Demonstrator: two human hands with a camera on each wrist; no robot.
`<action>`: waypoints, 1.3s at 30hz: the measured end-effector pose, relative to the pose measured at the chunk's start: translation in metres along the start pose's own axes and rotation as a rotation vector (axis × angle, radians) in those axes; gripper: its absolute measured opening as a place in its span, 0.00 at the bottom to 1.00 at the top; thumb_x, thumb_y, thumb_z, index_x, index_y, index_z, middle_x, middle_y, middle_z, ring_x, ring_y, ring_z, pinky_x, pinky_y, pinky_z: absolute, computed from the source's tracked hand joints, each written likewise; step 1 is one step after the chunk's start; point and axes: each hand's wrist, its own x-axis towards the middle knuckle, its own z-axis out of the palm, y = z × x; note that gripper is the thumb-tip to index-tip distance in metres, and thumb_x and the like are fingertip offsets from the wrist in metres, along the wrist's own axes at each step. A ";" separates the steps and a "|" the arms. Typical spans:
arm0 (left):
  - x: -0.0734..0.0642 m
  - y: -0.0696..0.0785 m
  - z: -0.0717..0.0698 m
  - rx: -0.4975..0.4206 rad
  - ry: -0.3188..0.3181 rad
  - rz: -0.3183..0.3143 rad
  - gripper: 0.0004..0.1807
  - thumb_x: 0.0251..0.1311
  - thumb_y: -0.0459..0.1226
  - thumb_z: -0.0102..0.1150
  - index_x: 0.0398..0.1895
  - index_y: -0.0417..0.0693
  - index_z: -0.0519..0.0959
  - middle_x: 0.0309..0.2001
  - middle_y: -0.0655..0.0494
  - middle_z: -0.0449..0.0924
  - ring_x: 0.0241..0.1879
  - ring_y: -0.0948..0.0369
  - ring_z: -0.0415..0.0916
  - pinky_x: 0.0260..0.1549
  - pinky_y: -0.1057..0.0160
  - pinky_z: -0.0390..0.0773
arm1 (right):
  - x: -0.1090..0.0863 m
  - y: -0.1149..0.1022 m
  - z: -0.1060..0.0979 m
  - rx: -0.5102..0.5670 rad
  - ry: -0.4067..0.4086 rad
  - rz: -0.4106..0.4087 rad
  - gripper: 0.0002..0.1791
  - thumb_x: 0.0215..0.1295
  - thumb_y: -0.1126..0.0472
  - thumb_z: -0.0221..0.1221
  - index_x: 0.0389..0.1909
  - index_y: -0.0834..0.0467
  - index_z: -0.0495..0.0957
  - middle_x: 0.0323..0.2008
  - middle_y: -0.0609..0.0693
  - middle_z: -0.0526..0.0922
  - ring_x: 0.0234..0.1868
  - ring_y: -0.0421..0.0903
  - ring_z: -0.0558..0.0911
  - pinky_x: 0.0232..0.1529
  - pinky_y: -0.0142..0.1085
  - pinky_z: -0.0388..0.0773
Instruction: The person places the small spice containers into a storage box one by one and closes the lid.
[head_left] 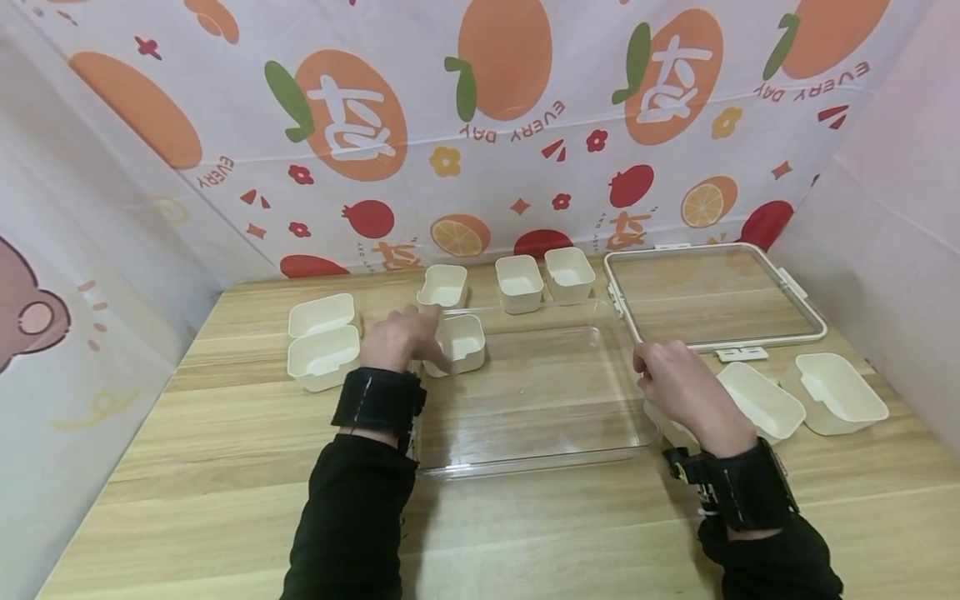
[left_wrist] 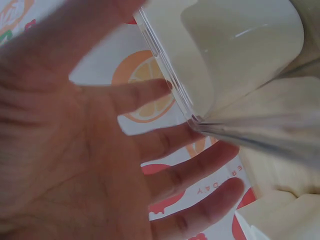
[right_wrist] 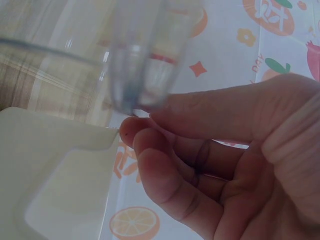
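A clear plastic box lies in the middle of the wooden table. Inside its far left corner sits a small cream container, partly hidden by my left hand. That hand's fingers are spread and fairly straight along the outside of the box's edge, and the thumb reaches over toward the container. At the box's right side, my right hand pinches the clear wall between thumb and curled fingers. Close beneath it is another cream container.
A clear lid with a white frame lies at the back right. Cream containers stand around the box: two at the left, three along the back, and others at the right. A printed curtain hangs behind the table.
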 end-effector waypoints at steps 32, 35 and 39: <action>0.006 0.004 -0.002 0.114 0.047 -0.012 0.22 0.56 0.35 0.72 0.52 0.38 0.78 0.37 0.46 0.79 0.37 0.49 0.74 0.40 0.48 0.74 | 0.002 -0.001 -0.002 -0.010 -0.001 -0.006 0.06 0.52 0.80 0.62 0.28 0.68 0.80 0.26 0.56 0.82 0.27 0.50 0.81 0.28 0.44 0.79; 0.004 0.004 -0.002 0.097 0.046 -0.006 0.26 0.56 0.38 0.71 0.57 0.37 0.76 0.43 0.42 0.79 0.42 0.47 0.75 0.44 0.47 0.75 | 0.002 -0.001 -0.002 -0.009 -0.001 -0.003 0.06 0.52 0.80 0.62 0.28 0.68 0.80 0.26 0.56 0.82 0.27 0.50 0.81 0.28 0.44 0.79; -0.004 0.002 -0.007 0.058 0.052 0.009 0.44 0.59 0.45 0.70 0.73 0.36 0.61 0.64 0.30 0.68 0.62 0.36 0.67 0.58 0.37 0.68 | 0.002 -0.001 -0.003 -0.007 -0.004 0.001 0.06 0.53 0.80 0.62 0.29 0.69 0.80 0.26 0.57 0.82 0.27 0.50 0.81 0.28 0.44 0.79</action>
